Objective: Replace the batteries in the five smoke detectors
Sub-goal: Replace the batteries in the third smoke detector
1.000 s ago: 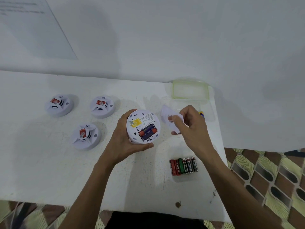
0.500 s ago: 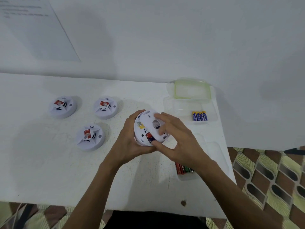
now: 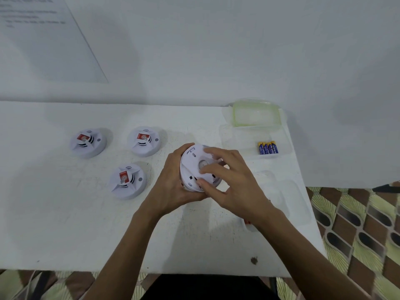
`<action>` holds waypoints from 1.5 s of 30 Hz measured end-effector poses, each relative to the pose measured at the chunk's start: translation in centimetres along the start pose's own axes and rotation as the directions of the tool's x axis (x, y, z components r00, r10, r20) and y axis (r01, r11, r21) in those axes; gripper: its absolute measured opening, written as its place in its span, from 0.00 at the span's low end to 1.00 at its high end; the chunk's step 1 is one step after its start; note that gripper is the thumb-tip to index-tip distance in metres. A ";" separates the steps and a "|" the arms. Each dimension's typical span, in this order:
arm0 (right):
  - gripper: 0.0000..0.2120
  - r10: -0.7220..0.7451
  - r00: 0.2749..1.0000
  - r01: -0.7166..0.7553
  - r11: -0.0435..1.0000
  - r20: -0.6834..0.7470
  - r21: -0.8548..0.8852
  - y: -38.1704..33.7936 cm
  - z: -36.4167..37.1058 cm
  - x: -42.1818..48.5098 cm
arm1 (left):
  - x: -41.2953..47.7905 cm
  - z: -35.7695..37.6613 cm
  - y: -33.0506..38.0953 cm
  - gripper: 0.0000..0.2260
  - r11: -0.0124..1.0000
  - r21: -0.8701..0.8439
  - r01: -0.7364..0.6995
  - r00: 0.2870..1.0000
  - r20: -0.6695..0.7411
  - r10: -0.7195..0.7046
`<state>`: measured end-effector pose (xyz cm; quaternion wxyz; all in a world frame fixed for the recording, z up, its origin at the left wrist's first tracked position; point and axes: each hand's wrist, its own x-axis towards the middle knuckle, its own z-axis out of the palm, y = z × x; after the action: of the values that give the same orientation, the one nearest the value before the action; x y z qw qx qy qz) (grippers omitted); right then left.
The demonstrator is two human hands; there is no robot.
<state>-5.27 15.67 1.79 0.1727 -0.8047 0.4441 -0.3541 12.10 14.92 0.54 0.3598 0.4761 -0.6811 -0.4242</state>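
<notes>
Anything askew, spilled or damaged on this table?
Only a small dark mark near the table's front edge, stain or chip I cannot tell. The blue batteries lie in a tidy row; nothing is spilled.

On the table [image 3: 54, 224], one detector [image 3: 87, 142] sits at left, a second detector [image 3: 144, 141] beside it, a third detector [image 3: 127, 180] below them. A fourth detector [image 3: 190, 165] is at centre; batteries [image 3: 267, 147] lie to its right, a lid [image 3: 255, 114] above them.
</notes>
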 end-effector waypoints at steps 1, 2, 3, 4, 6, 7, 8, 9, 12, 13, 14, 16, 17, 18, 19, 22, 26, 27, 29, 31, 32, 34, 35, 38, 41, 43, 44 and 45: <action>0.09 0.024 1.000 -0.024 1.000 -0.003 0.005 -0.3 0.1 0.0 | -0.1 -0.2 0.1 0.30 1.000 -0.003 -0.009 1.000 0.003 0.009; 0.09 0.050 0.999 -0.050 0.999 -0.003 0.009 -0.5 0.3 0.1 | -0.1 -0.3 0.4 0.29 1.000 -0.013 -0.015 1.000 0.006 0.015; 0.08 0.074 0.997 -0.074 0.997 -0.004 0.011 -0.7 0.4 0.2 | 0.0 -0.4 0.8 0.29 1.000 -0.024 -0.014 1.000 0.005 0.015; 0.08 0.098 0.995 -0.098 0.995 -0.005 0.012 -0.9 0.5 0.2 | 0.1 -0.6 1.0 0.28 0.999 -0.028 -0.016 1.000 0.000 0.016; 0.07 0.142 0.990 -0.142 0.990 -0.003 0.025 -1.2 0.6 0.4 | 0.1 -0.8 0.9 0.29 0.999 -0.026 -0.029 0.999 -0.024 0.028; 0.07 0.152 0.988 -0.152 0.988 0.006 0.029 -1.4 0.7 0.5 | 0.1 -0.8 0.5 0.30 0.999 -0.035 -0.032 0.999 -0.031 0.031; 0.07 0.152 0.988 -0.153 0.988 0.018 0.025 -1.5 0.7 0.5 | 0.0 -0.9 -0.1 0.31 0.998 -0.044 -0.036 0.999 -0.036 0.035; 0.08 0.146 0.989 -0.146 0.989 0.031 0.016 -1.5 0.8 0.6 | -0.1 -0.9 -0.7 0.34 0.998 -0.047 -0.042 0.998 -0.037 0.041; 0.08 0.140 0.989 -0.140 0.990 0.050 0.005 -1.6 0.9 0.8 | -0.2 -1.1 -1.8 0.35 0.998 -0.059 -0.021 0.999 -0.030 0.019; 0.08 0.144 0.988 -0.144 0.990 0.052 0.004 -1.6 0.9 0.9 | -0.1 -1.2 -1.6 0.33 0.998 -0.059 -0.016 0.999 -0.029 0.014; 0.08 0.148 0.988 -0.148 0.989 0.051 0.002 -1.6 1.0 1.0 | 0.0 -1.3 -1.6 0.33 0.999 -0.052 -0.016 0.999 -0.031 0.015; 0.07 0.161 0.986 -0.161 0.987 0.035 -0.005 -1.8 1.2 1.2 | 0.2 -1.4 -1.4 0.34 0.998 -0.050 -0.022 0.999 -0.026 0.021; 0.08 0.173 0.985 -0.173 0.985 0.016 -0.009 -1.9 1.3 1.2 | 0.3 -1.4 -1.4 0.34 0.998 -0.061 -0.025 0.999 -0.022 0.024; 0.08 0.194 0.981 -0.194 0.981 -0.006 -0.007 -2.0 1.5 1.2 | 0.3 -1.4 -1.6 0.33 0.998 -0.065 -0.024 0.999 -0.023 0.023; 0.10 0.227 0.974 -0.226 0.974 -0.023 0.006 -2.2 1.6 1.3 | 0.3 -1.4 -1.7 0.33 0.998 -0.060 -0.023 0.999 -0.029 0.022; 0.15 0.323 0.946 -0.322 0.947 -0.034 0.012 -3.0 2.0 1.3 | 0.5 -1.4 -1.6 0.32 0.999 0.007 -0.048 0.998 -0.047 0.048; 0.17 0.400 0.915 -0.400 0.916 -0.054 0.010 -3.8 2.4 1.4 | 0.8 -1.1 -0.8 0.28 0.988 0.087 -0.125 0.988 -0.077 0.132; 0.17 0.424 0.904 -0.424 0.905 -0.051 0.025 -4.0 2.4 1.5 | 0.9 -1.0 -0.9 0.28 0.988 0.084 -0.130 0.988 -0.075 0.136; 0.17 0.485 0.873 -0.480 0.873 -0.049 0.087 -4.2 2.3 1.6 | 1.0 -0.8 -1.2 0.31 0.994 0.054 -0.092 0.993 -0.070 0.096; 0.17 0.530 0.846 -0.521 0.845 -0.057 0.122 -4.4 2.1 1.7 | 0.9 -0.6 -1.4 0.30 0.997 0.028 -0.074 0.995 -0.061 0.076; 0.18 0.539 0.841 -0.531 0.839 -0.052 0.120 -4.5 2.1 1.8 | 0.9 -0.5 -1.2 0.31 0.998 0.019 -0.065 0.996 -0.055 0.066; 0.18 0.525 0.850 -0.520 0.848 -0.036 0.103 -4.4 2.0 1.9 | 1.0 -0.3 -1.5 0.38 0.999 -0.026 -0.019 0.999 -0.033 0.018; 0.18 0.506 0.862 -0.501 0.860 -0.037 0.100 -4.3 1.9 1.9 | 1.0 -0.3 -1.7 0.41 1.000 -0.023 -0.010 1.000 -0.016 0.010; 0.17 0.453 0.889 -0.432 0.876 -0.061 0.213 -3.5 1.5 1.8 | 1.1 -1.1 -1.3 0.39 1.000 -0.020 0.019 1.000 -0.014 -0.019; 0.22 0.464 0.883 -0.450 0.800 0.066 0.397 -3.2 0.4 2.1 | 1.5 -1.7 -1.0 0.35 0.999 0.044 -0.013 0.996 -0.091 0.017; 0.23 0.484 0.856 -0.506 0.710 0.183 0.489 -3.1 -0.2 2.4 | 1.6 -1.8 -1.0 0.37 0.987 0.144 -0.067 0.986 -0.142 0.088; 0.22 0.492 0.845 -0.522 0.677 0.209 0.519 -3.1 -0.4 2.4 | 1.7 -1.9 -0.8 0.39 0.979 0.183 -0.088 0.981 -0.154 0.117; 0.21 0.499 0.838 -0.528 0.640 0.222 0.558 -3.0 -0.6 2.4 | 1.7 -1.9 -0.8 0.40 0.974 0.205 -0.099 0.979 -0.154 0.132</action>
<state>-3.05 15.27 4.95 0.5212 -0.5562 0.5144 -0.3929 13.51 12.68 0.70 0.3906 0.5025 -0.7138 -0.2921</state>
